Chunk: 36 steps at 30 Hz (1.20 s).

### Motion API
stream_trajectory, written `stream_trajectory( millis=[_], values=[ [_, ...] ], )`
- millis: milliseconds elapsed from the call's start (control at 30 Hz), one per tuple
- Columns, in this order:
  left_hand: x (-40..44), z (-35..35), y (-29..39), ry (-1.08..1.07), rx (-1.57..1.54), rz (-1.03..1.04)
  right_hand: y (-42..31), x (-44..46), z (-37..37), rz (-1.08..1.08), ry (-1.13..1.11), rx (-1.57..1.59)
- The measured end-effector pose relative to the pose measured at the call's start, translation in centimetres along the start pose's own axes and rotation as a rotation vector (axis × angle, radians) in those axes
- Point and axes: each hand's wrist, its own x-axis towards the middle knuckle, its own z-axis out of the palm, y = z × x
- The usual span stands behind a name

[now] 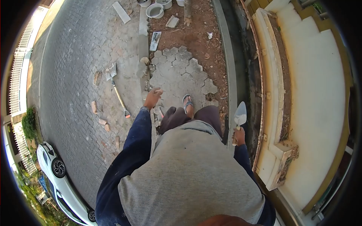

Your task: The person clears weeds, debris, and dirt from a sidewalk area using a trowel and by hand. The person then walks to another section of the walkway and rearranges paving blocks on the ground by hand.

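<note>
Grey leaf-shaped metal trowel point(240, 112): pointed blade, whitish patches, pale handle point(238, 127)
Right hand point(239, 136): wrapped around that handle
Left hand point(152, 98): fingers loosely spread, near grey hexagonal concrete pavers point(183, 62)

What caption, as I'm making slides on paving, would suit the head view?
Trowel in the right hand, left hand held out, beside a patch of hexagonal pavers.

The brown soil point(188, 35) carries hexagonal pavers point(175, 71) and apparently a float point(155, 41); the paving point(69, 75) carries a shovel point(118, 93) and brick pieces point(94, 107).
</note>
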Motion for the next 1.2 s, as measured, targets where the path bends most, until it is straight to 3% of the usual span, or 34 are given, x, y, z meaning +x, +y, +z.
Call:
stream_trajectory(
  millis=[100,200,300,400,433,500,533,600,667,733,867,933,1000,1200],
  values=[
    [1.3,0.4,3.4,0.007,0.015,0.059,-5.1,2.5,0.5,-0.112,-0.017,-0.057],
    [2.4,0.9,2.7,0.032,0.057,0.039,-9.6,3.4,0.0,-0.042,-0.130,-0.185],
    [1.7,0.9,-3.1,0.036,0.055,-0.152,-8.6,8.1,-0.7,0.108,-0.285,-0.157],
    [1.5,0.1,-14.1,0.004,0.068,-0.275,-9.6,10.4,-2.3,0.246,-0.364,-0.221],
    [0.0,-0.3,-14.9,0.016,0.062,-0.284,-9.3,12.0,-3.3,0.245,-0.375,-0.233],
    [-1.5,-0.6,-15.2,-0.134,0.260,-0.102,-9.8,16.1,-5.1,0.039,-0.661,-0.586],
    [-1.5,-0.2,-13.2,-0.123,0.249,-0.106,-11.8,16.6,-5.1,0.034,-0.666,-0.599],
    [-2.6,1.5,-7.8,0.199,-0.251,-0.565,-17.1,16.5,-6.1,0.054,-0.527,-0.604],
    [-2.1,2.6,-7.6,0.239,-0.304,-0.521,-24.1,15.1,-5.6,0.115,-0.321,-0.507],
    [-1.5,4.0,-5.0,0.405,-0.505,-0.432,-28.3,18.5,-5.9,0.086,-0.312,-0.493],
    [-0.7,7.0,-5.6,0.392,-0.580,-0.408,-36.7,25.7,-4.8,-0.248,-0.294,-0.588],
    [-1.6,8.1,-5.6,0.380,-0.537,-0.469,-42.5,23.6,-2.4,-0.325,-0.261,-0.590],
    [-0.9,9.9,-9.6,0.387,-0.442,-0.358,-46.7,21.7,0.2,-0.393,-0.251,-0.573],
    [-3.8,8.9,-6.5,0.414,-0.538,-0.538,-48.0,18.4,5.6,-0.591,-0.361,-0.655]
  ],
)
